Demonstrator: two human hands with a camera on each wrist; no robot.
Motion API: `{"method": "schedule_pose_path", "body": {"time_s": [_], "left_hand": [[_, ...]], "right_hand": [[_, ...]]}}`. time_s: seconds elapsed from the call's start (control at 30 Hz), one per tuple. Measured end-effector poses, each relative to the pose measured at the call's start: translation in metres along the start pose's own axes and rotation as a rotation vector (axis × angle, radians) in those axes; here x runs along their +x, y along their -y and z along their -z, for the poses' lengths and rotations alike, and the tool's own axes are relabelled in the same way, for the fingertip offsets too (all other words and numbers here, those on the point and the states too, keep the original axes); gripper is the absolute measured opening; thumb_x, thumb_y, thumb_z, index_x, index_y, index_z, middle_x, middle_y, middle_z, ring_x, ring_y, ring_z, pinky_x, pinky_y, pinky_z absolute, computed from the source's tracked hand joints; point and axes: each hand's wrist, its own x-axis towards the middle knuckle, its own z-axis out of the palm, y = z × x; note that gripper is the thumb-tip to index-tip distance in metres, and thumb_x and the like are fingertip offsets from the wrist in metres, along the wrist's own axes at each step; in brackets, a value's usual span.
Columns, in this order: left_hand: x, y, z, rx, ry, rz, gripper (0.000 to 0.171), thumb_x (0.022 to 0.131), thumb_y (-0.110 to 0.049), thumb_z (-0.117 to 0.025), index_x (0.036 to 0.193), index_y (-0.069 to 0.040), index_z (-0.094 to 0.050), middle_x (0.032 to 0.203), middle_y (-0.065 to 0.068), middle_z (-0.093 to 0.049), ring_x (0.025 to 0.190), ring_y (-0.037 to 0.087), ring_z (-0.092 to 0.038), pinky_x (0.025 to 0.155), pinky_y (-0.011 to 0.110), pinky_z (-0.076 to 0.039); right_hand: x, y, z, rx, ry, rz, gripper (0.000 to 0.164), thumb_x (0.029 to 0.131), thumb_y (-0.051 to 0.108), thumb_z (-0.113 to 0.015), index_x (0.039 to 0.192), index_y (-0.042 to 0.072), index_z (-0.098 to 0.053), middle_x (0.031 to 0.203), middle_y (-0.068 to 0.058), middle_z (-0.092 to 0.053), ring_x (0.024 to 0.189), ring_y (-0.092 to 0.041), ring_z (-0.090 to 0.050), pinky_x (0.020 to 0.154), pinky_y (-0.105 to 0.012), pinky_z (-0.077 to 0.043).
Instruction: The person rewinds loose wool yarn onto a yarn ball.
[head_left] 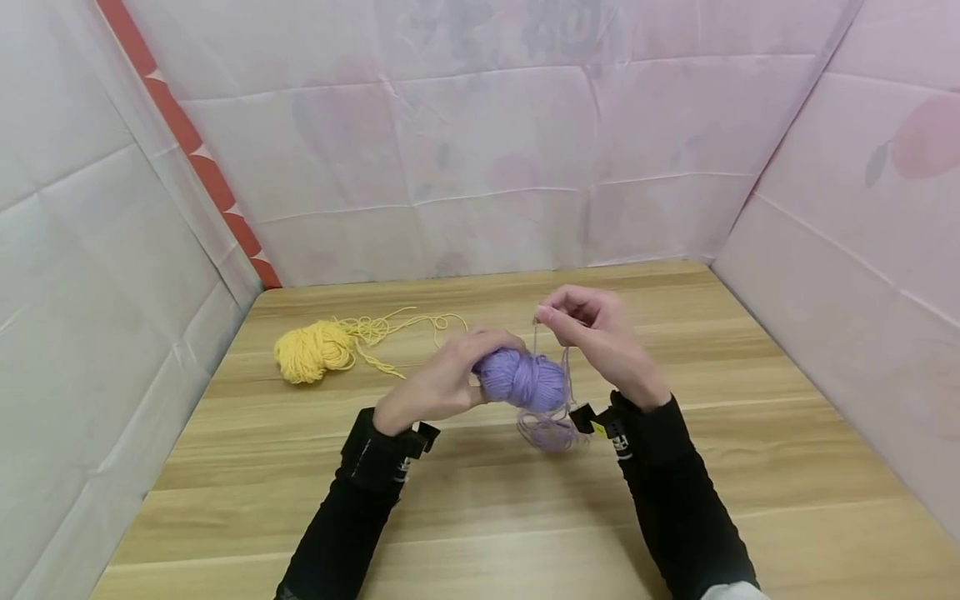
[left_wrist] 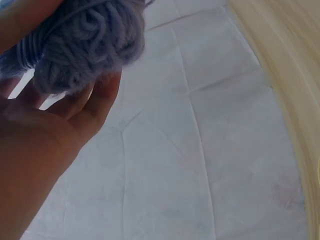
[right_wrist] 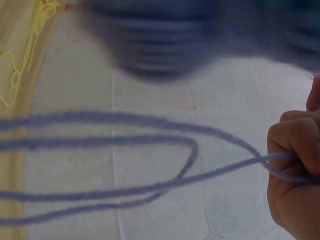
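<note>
In the head view, the right hand (head_left: 600,333) has its thumb and index finger pinching a thin purple strand (head_left: 535,337), the other fingers curled in behind; the right wrist view agrees, with yarn running into the bent fingers. The left hand (head_left: 442,379) grips the left end of the lilac-purple yarn skein (head_left: 522,379), thumb on one side and fingers wrapped on the other. That skein sits between the two hands, over the middle of the table and seemingly lifted off it, its waist bound by crosswise wraps. Just beneath its right end is a nest of loose purple loops (head_left: 551,432); I can't tell whether they touch the wood.

To my eye the work in hand is winding the loose yarn onto the skein, though drawing it off would look much the same. Either way, the next move calls for a light, even pull and a steady left grip, so that the loops don't snag into a knot.

Farther left, well apart, lies a yellow yarn skein (head_left: 313,350), its tangled tail (head_left: 371,332) trailing right. The table (head_left: 450,517) is pale, wood-grained; creased whitish-pink sheeting (head_left: 487,133) hangs behind and at both sides, with a red strip (head_left: 180,125) at the far left corner.
</note>
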Motion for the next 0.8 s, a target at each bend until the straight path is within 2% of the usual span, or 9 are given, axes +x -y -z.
{"method": "schedule_pose_path", "body": {"time_s": [0.1,0.2,0.37,0.47,0.53,0.6,0.67,0.77,0.8], "left_hand": [[-0.002,-0.004,0.005,-0.086,-0.021,-0.018,0.059,0.068,0.01,-0.078,0.119,-0.007,-0.056,0.121,0.009,-0.063,0.116,0.022,-0.058,0.101,0.031,-0.049],[-0.004,-0.007,0.01,-0.177,-0.059,-0.01,0.059,0.068,0.011,-0.078,0.12,-0.006,-0.054,0.123,0.012,-0.062,0.119,0.024,-0.057,0.102,0.032,-0.049],[-0.007,-0.009,0.018,-0.335,-0.136,0.037,0.063,0.068,0.013,-0.078,0.122,-0.003,-0.05,0.125,0.017,-0.056,0.119,0.027,-0.054,0.099,0.035,-0.051],[-0.007,-0.01,0.022,-0.402,-0.198,0.058,0.065,0.066,0.014,-0.078,0.122,-0.001,-0.048,0.125,0.017,-0.052,0.115,0.025,-0.054,0.098,0.036,-0.052],[-0.007,-0.011,0.024,-0.443,-0.238,0.075,0.067,0.066,0.015,-0.078,0.122,0.0,-0.046,0.125,0.017,-0.051,0.112,0.023,-0.055,0.094,0.037,-0.053],[-0.008,-0.012,0.026,-0.491,-0.275,0.097,0.068,0.067,0.017,-0.077,0.124,0.0,-0.043,0.126,0.018,-0.05,0.109,0.021,-0.057,0.091,0.037,-0.055],[-0.008,-0.012,0.029,-0.54,-0.32,0.123,0.067,0.069,0.017,-0.074,0.125,0.0,-0.041,0.126,0.018,-0.05,0.107,0.021,-0.059,0.089,0.039,-0.056],[-0.01,-0.013,0.031,-0.604,-0.394,0.173,0.064,0.075,0.015,-0.071,0.127,-0.002,-0.038,0.125,0.018,-0.052,0.107,0.023,-0.061,0.089,0.041,-0.057],[-0.011,-0.013,0.032,-0.623,-0.423,0.189,0.062,0.077,0.014,-0.07,0.127,-0.002,-0.038,0.125,0.018,-0.052,0.108,0.023,-0.061,0.09,0.042,-0.056]], "right_hand": [[0.005,-0.007,-0.005,-0.009,0.011,-0.025,0.014,0.096,0.016,-0.059,0.094,0.003,-0.065,0.062,0.004,-0.04,0.054,-0.013,-0.035,0.048,-0.028,-0.028],[0.009,-0.014,-0.01,-0.01,0.029,-0.073,0.014,0.096,0.018,-0.06,0.093,0.007,-0.066,0.065,0.006,-0.051,0.056,-0.009,-0.044,0.049,-0.023,-0.034],[0.013,-0.021,-0.017,0.047,0.088,-0.151,0.013,0.093,0.015,-0.062,0.098,0.003,-0.067,0.088,0.003,-0.069,0.078,-0.013,-0.063,0.07,-0.026,-0.054],[0.013,-0.024,-0.018,0.069,0.11,-0.178,0.016,0.092,0.009,-0.061,0.106,0.008,-0.068,0.096,0.004,-0.071,0.087,-0.013,-0.065,0.077,-0.028,-0.056],[0.013,-0.025,-0.019,0.069,0.118,-0.188,0.018,0.09,0.005,-0.059,0.104,0.012,-0.069,0.093,0.007,-0.071,0.085,-0.01,-0.064,0.076,-0.026,-0.055],[0.012,-0.025,-0.019,0.085,0.136,-0.201,0.022,0.089,0.0,-0.054,0.098,0.014,-0.068,0.081,0.009,-0.066,0.072,-0.007,-0.06,0.065,-0.021,-0.051],[0.013,-0.027,-0.019,0.09,0.158,-0.196,0.019,0.09,-0.002,-0.051,0.087,0.011,-0.064,0.066,0.009,-0.054,0.057,-0.005,-0.048,0.053,-0.02,-0.041],[0.013,-0.028,-0.02,0.079,0.198,-0.175,0.016,0.095,0.002,-0.049,0.087,0.005,-0.063,0.058,0.008,-0.036,0.049,-0.007,-0.032,0.045,-0.024,-0.028],[0.014,-0.028,-0.02,0.067,0.211,-0.165,0.016,0.097,0.006,-0.05,0.089,0.003,-0.063,0.057,0.007,-0.034,0.049,-0.008,-0.03,0.045,-0.025,-0.027]]}}
